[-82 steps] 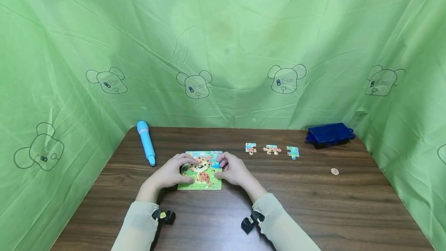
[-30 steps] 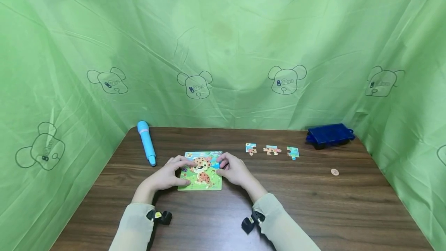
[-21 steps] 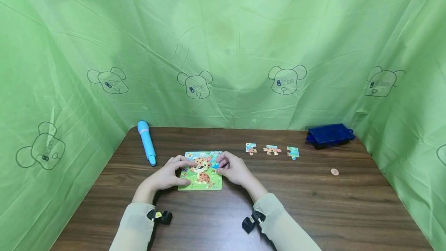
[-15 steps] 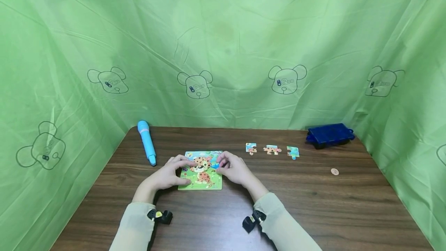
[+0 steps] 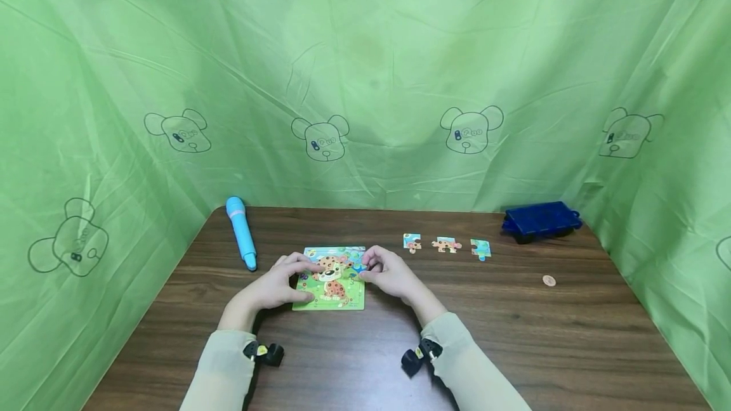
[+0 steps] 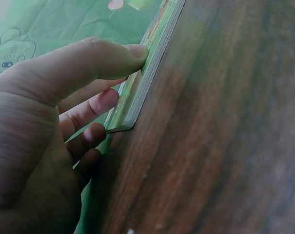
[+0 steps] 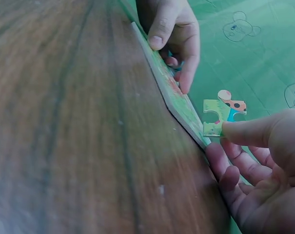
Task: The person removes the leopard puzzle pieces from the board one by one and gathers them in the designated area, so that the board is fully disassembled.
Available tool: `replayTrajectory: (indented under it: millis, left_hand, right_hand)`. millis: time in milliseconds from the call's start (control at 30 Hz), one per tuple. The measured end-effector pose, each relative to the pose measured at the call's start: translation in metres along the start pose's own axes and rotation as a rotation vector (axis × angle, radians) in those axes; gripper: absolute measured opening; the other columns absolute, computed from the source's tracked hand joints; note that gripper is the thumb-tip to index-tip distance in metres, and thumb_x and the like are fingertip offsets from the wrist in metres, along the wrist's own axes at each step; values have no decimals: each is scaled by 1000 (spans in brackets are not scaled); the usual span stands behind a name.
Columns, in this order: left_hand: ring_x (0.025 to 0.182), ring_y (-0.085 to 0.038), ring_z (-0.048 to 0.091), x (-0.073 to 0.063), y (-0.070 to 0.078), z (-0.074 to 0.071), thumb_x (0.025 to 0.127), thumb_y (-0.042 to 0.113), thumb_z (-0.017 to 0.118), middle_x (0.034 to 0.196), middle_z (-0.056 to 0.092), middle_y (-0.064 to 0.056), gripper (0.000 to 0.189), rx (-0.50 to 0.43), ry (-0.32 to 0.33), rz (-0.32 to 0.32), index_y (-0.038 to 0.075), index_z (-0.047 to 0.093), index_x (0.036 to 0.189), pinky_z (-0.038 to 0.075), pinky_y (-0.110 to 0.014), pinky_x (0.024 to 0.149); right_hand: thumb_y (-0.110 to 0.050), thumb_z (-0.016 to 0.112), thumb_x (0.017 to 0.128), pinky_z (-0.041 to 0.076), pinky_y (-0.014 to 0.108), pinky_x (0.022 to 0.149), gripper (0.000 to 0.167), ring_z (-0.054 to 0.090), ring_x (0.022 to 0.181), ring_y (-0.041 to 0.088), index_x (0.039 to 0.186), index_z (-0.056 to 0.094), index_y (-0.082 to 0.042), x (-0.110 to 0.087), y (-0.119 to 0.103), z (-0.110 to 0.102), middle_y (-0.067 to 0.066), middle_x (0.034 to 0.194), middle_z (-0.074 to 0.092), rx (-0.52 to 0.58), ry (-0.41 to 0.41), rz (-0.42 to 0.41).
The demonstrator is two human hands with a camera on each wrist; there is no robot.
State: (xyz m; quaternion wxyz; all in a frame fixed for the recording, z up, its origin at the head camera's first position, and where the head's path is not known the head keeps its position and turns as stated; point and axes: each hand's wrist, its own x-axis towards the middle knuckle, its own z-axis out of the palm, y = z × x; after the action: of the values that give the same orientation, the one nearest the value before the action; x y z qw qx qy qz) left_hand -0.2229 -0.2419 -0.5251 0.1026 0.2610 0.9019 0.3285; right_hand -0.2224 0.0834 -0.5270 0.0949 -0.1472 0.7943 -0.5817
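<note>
A picture puzzle board [image 5: 334, 303] showing a spotted cartoon leopard on green grass lies flat on the table. My left hand [image 5: 275, 284] rests on its left side, thumb on the lower-left part and index finger reaching over the leopard's face. In the left wrist view the thumb [image 6: 101, 61] presses on the board's top near its edge. My right hand [image 5: 390, 273] is at the board's right edge. In the right wrist view, its thumb and fingers pinch a green puzzle piece [image 7: 215, 108] with an orange spotted patch, tilted up over the board.
Three loose puzzle pieces lie behind and right of the board: one left [image 5: 412, 242], one middle [image 5: 446, 245], one right [image 5: 481, 248]. A blue toy microphone [image 5: 241, 233] is at the left. A dark blue case [image 5: 540, 219] and a small round disc [image 5: 549, 280] are at the right.
The right hand has shifted slightly right and lifted a puzzle piece at the board's right side. The left hand moved slightly left earlier, then stayed in place on the board.
</note>
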Motion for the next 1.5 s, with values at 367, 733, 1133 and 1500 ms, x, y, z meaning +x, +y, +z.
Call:
replayTrajectory:
  millis: [367, 733, 1133, 1500]
  left_hand:
    - [127, -26, 44, 1, 0, 0, 89, 32, 90, 139, 56, 2, 56, -8, 6, 4, 30, 73, 143, 44, -60, 106]
    - [147, -38, 37, 0, 1, 4, 85, 37, 95, 156, 46, -5, 60, -10, 51, -35, 29, 72, 140, 40, -68, 113]
    - [159, -47, 28, 2, -3, 2, 87, 38, 93, 172, 36, -12, 65, -43, 29, -21, 23, 67, 145, 36, -73, 118]
    - [159, -47, 27, 1, -9, 4, 88, 44, 92, 173, 35, -10, 74, -31, 37, -27, 21, 63, 151, 33, -74, 120]
  right_hand:
    - [-5, 77, 99, 53, 30, 65, 25, 75, 88, 32, 118, 62, -1, 0, -8, -19, 10, 100, 67, 171, -35, 82]
    - [-10, 76, 100, 57, 42, 77, 30, 75, 93, 23, 124, 60, -1, -22, -20, -78, 12, 106, 70, 81, -14, 68]
    - [-4, 72, 103, 62, 35, 79, 37, 73, 89, 19, 131, 55, 11, -78, 23, -178, 17, 107, 72, 26, 61, 132]
    - [-2, 69, 105, 63, 30, 79, 42, 74, 89, 16, 136, 50, 18, -108, 57, -240, 9, 103, 72, 82, 29, 201]
